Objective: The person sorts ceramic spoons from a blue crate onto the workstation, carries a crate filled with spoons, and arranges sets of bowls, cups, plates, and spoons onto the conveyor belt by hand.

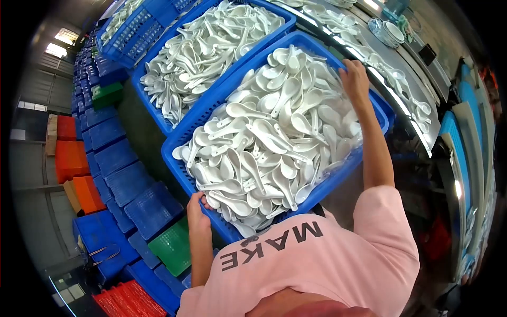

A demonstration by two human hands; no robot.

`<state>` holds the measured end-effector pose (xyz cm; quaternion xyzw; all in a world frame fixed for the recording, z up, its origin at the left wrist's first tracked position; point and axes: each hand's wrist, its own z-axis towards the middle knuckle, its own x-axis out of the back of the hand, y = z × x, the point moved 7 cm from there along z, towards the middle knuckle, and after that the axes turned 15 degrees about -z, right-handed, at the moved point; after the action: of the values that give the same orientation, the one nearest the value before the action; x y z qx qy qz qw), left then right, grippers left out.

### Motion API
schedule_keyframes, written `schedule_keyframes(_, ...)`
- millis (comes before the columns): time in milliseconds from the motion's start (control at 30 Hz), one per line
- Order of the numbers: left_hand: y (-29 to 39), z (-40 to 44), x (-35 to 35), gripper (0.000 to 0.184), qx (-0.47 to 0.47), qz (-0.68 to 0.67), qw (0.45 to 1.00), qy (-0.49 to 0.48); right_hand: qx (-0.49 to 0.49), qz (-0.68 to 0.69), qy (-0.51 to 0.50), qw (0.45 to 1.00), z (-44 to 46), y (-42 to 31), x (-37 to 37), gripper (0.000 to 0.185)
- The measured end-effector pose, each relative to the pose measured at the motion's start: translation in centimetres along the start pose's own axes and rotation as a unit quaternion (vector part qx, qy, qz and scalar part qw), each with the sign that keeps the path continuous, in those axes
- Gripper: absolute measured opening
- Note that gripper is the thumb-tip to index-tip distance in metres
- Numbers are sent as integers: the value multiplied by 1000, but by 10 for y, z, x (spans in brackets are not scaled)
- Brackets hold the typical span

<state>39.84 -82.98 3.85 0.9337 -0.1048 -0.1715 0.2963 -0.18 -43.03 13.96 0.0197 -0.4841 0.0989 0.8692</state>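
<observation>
A blue plastic crate (172, 147) stands before my body, heaped with white spoons (274, 124). My left hand (199, 208) is closed on its rim at the near left corner, fingers curled over the edge. At the far right part of the same crate, my right hand (354, 80) grips the rim with the arm stretched out. Some spoons on the right side lie under what looks like clear plastic film (338, 119). Neither hand holds a spoon.
Beyond it is a second blue crate (138, 84) of spoons. Loose spoons lie on a metal-edged table (430, 119) at right, with stacked bowls (388, 33). Rows of stacked blue crates (127, 182) line the left, with green crates (170, 248) and red crates (129, 301) among them.
</observation>
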Motion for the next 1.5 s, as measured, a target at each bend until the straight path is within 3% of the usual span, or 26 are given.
schedule_keyframes(100, -1, -5, -3, 13, 0, -12, 1000, 15, 48, 55, 130, 989, -43, -4, 88, 18)
schedule_keyframes(133, -3, -5, -4, 13, 3, -15, 1000, 17, 10, 59, 77, 995, -70, 11, 86, 13)
schedule_keyframes(167, -3, -8, -7, 14, 3, -15, 1000, 16, 0, 97, 93, 991, -100, 23, 85, 10)
schedule_keyframes(200, -2, -12, -10, 14, 4, -9, 1000, 28, -123, 188, -19, 974, -129, 37, 76, 12)
schedule_keyframes(233, -2, -18, -16, 14, 6, -2, 999, 43, -145, 213, -50, 965, -150, 39, 75, 13)
schedule_keyframes(267, 0, -22, -20, 14, 8, 7, 998, 57, -53, 169, 15, 984, -155, 26, 86, 14)
schedule_keyframes(333, 4, -27, -25, 15, 1, 21, 999, 45, -55, 161, -28, 985, -150, 14, 84, 14)
schedule_keyframes(367, 6, -33, -31, 15, 17, 22, 999, 44, -140, 187, -16, 972, -146, 24, 79, 13)
schedule_keyframes(533, 24, -55, -53, 16, 34, 38, 997, 55, -157, 189, -70, 967, -128, 43, 60, 12)
schedule_keyframes(700, 41, -62, -57, 13, 47, 71, 993, -84, -160, 152, -73, 973, -131, 43, 52, 12)
schedule_keyframes(733, 42, -65, -54, 16, 11, 98, 991, -93, -141, 132, -66, 979, -131, 42, 52, 11)
schedule_keyframes(800, 49, -74, -48, 24, -52, 169, 977, -119, -204, 222, -172, 938, -138, 45, 39, 10)
schedule_keyframes(833, 48, -76, -45, 28, -38, 166, 979, -112, -268, 301, -173, 898, -136, 35, 47, 11)
schedule_keyframes(900, 48, -80, -44, 31, -51, 151, 983, -90, -348, 302, -163, 872, -146, 26, 51, 13)
schedule_keyframes(933, 46, -83, -34, 32, -63, 151, 983, -88, -255, 197, -111, 940, -163, 24, 44, 12)
schedule_keyframes(967, 49, -86, -17, 32, -89, 169, 979, -67, -214, 103, -109, 965, -181, 8, 57, 11)
schedule_keyframes(1000, 55, -82, -15, 33, -110, 194, 973, -53, -181, 107, -111, 971, -169, -7, 77, 10)
schedule_keyframes(1067, 75, -46, 0, 35, -193, 263, 945, -22, -217, 106, -139, 960, -167, 1, 68, 10)
schedule_keyframes(1133, 97, -42, -13, 36, -426, 303, 852, -25, -181, 118, -90, 972, -168, 4, 67, 7)
schedule_keyframes(1267, 80, -85, -119, 34, -490, 355, 777, -175, -172, 132, -71, 974, -169, 1, 68, 6)
schedule_keyframes(1300, 61, -102, -151, 35, -480, 397, 756, -204, -177, 167, -58, 968, -170, 2, 69, 6)
schedule_keyframes(1333, 39, -103, -172, 36, -451, 384, 770, -236, -178, 198, -34, 963, -170, 4, 73, 7)
schedule_keyframes(1400, -8, -130, -228, 39, -448, 470, 708, -278, -169, 279, -60, 943, -172, 13, 79, 13)
schedule_keyframes(1433, -28, -142, -251, 40, -507, 496, 644, -287, -244, 484, -129, 830, -176, 19, 73, 14)
schedule_keyframes(1467, -51, -152, -279, 41, -564, 517, 572, -296, -268, 577, -108, 764, -182, 28, 67, 14)
schedule_keyframes(1500, -71, -148, -301, 42, -593, 515, 539, -305, -274, 613, -120, 731, -182, 44, 94, 14)
